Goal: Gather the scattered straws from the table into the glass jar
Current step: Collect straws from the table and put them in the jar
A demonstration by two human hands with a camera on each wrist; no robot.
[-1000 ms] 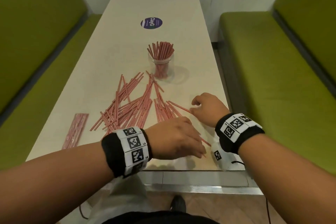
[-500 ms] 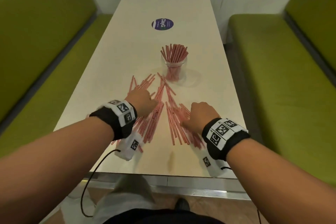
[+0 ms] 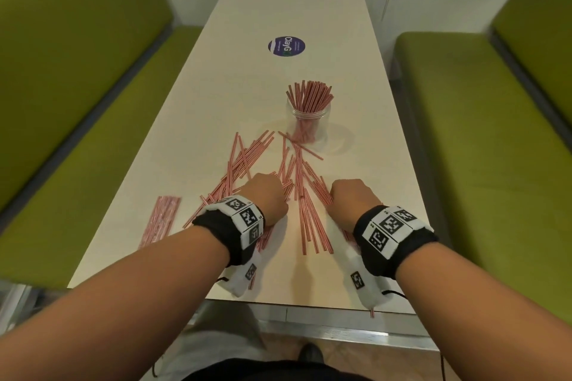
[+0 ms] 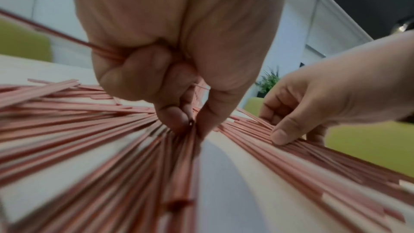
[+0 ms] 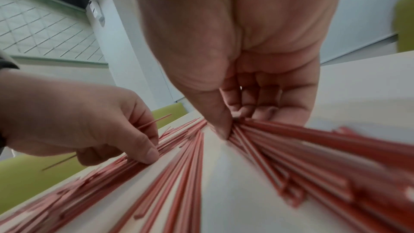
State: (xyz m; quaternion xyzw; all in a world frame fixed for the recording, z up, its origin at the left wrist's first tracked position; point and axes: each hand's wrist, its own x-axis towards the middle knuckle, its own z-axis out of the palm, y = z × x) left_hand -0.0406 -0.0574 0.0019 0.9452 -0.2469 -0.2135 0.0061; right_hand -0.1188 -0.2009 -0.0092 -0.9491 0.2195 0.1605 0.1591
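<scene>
Cream table (image 3: 216, 77), both forearms reaching forward, left hand (image 3: 268, 198) knuckles up, fingers curled gripping several straws (image 3: 305, 195), right hand (image 3: 353, 199) fingers curled onto straws, straws fanned lengthwise between hands and glass jar (image 3: 309, 125), jar straws upright
</scene>
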